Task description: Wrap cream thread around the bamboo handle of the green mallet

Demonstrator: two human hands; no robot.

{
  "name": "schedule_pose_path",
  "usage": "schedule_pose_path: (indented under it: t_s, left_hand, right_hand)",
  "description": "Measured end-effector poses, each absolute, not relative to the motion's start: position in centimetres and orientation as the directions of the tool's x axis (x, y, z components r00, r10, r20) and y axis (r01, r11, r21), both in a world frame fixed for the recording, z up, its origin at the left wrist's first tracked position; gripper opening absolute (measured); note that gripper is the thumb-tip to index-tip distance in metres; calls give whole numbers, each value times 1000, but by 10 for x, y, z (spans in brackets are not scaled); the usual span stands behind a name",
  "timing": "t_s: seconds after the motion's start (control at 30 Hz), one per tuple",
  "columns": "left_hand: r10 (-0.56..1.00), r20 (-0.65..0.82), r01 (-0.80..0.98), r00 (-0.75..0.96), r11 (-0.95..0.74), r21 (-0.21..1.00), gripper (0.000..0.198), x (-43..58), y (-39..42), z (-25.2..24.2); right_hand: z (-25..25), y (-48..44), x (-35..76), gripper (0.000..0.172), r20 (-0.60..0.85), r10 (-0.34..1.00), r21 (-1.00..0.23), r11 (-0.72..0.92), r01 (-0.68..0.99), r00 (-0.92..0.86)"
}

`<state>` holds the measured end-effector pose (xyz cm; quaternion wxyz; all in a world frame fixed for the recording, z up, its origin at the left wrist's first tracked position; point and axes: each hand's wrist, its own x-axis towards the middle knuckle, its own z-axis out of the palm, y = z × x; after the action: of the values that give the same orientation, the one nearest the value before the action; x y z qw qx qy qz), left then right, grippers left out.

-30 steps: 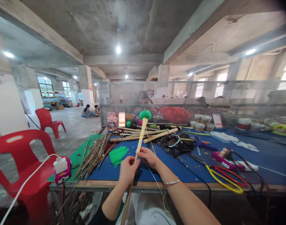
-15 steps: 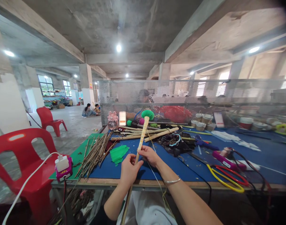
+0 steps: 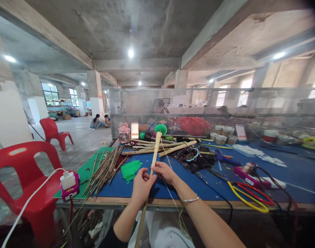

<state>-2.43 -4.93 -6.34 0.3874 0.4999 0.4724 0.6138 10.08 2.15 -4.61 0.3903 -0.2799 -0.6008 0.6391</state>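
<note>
A long stick (image 3: 156, 150) leans away from me over the table edge, topped by a round green head (image 3: 160, 129). Pale yellowish wrapping covers its upper part; the bare lower end runs down past my lap. Around the bare shaft, just below the wrapping, my left hand (image 3: 142, 187) is closed, thumb on top. My right hand (image 3: 164, 173) pinches the stick at the wrapping's lower end, fingertips partly hidden. Thin pale string (image 3: 182, 220) hangs below my right wrist, which wears a silver bangle.
A bundle of thin twigs (image 3: 103, 172) and a green cloth (image 3: 131, 170) lie left. Thicker sticks (image 3: 176, 148) and dark netting (image 3: 192, 158) sit beyond my hands. Yellow- and red-handled cutters (image 3: 247, 199) and a purple power strip (image 3: 252, 177) are right; a mesh screen (image 3: 136, 103) stands behind.
The green head has swung slightly left and down as the stick tilts. The left hand has shifted slightly; the right hand stays almost where it was on the wrapping.
</note>
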Motion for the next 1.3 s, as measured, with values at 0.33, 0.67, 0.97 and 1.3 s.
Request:
schedule_pose_path:
  t_s: [0.33, 0.67, 0.97, 1.3]
  left_hand:
    - [983, 163, -210, -82, -177, 962, 40, -29, -54, -59]
    - [948, 232, 67, -218, -222, 973, 26, -19, -46, -53]
    - [959, 207, -35, -195, -218, 975, 30, -19, -46, -58]
    - [982, 178, -84, -55, -183, 980, 40, -19, -51, -54]
  right_hand:
    - [-41, 16, 100, 37, 70, 770, -964, -111, -241, -634]
    - [-46, 19, 99, 34, 136, 841, -963, -11, -268, -524]
    - [-46, 17, 95, 34, 123, 824, -965, -31, -261, -552]
    - [-50, 20, 100, 33, 89, 793, -961, -92, -262, -602]
